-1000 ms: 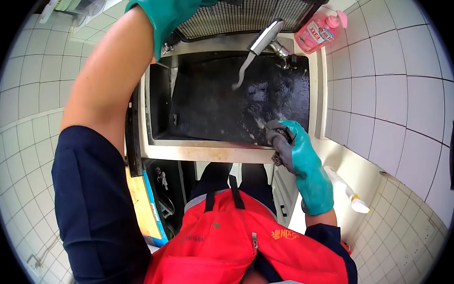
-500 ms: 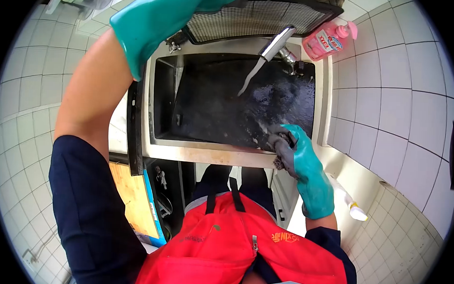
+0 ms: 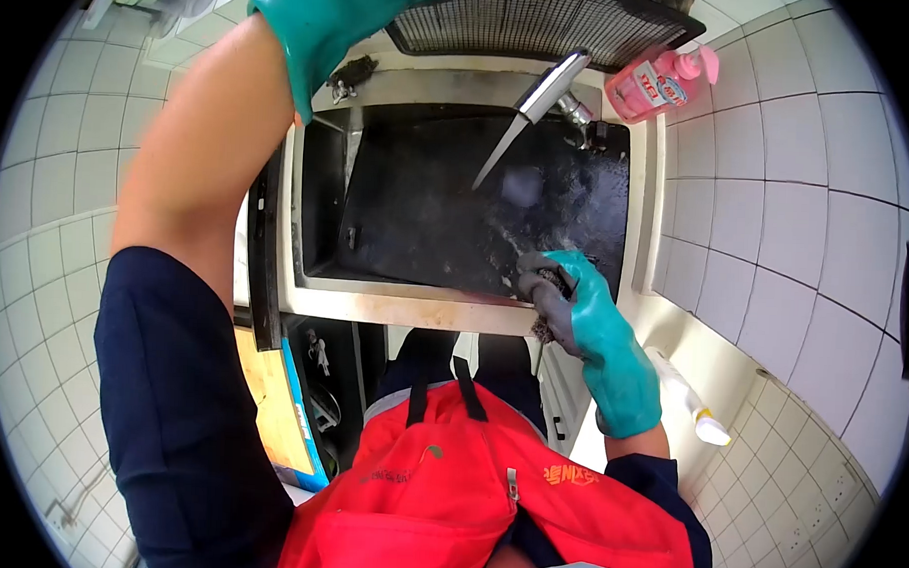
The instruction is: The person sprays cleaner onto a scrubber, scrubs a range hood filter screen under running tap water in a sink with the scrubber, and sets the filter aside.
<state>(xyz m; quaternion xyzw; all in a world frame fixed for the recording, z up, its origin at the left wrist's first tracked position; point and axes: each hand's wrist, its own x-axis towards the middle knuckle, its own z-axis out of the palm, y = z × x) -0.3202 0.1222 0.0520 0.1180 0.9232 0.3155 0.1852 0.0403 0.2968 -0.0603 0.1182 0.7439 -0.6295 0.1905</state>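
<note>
My right hand (image 3: 595, 334), in a green and grey rubber glove, is closed round a dark wiry scouring pad (image 3: 542, 331) at the sink's near right edge. Beneath it a wet black flat panel (image 3: 417, 203) lies in the sink (image 3: 404, 308), with pale foam streaks near the glove. Water (image 3: 496, 157) runs from the chrome faucet (image 3: 554, 85) onto that panel. At the top my left hand (image 3: 349, 20), gloved alike, reaches to the left end of a black-framed mesh panel (image 3: 544, 25); its fingers are cut off by the frame edge.
A pink soap pump bottle (image 3: 650, 89) stands at the back right corner by the tiled wall (image 3: 780, 145). Another dark scouring pad (image 3: 354, 70) sits at the back left. A white bottle (image 3: 686, 392) lies right of my right arm. A wooden board (image 3: 270, 408) leans at lower left.
My left hand has moved up and right, and the mesh panel has shifted up with it, uncovering the pad at the back left. My right hand has slid slightly left with its scouring pad.
</note>
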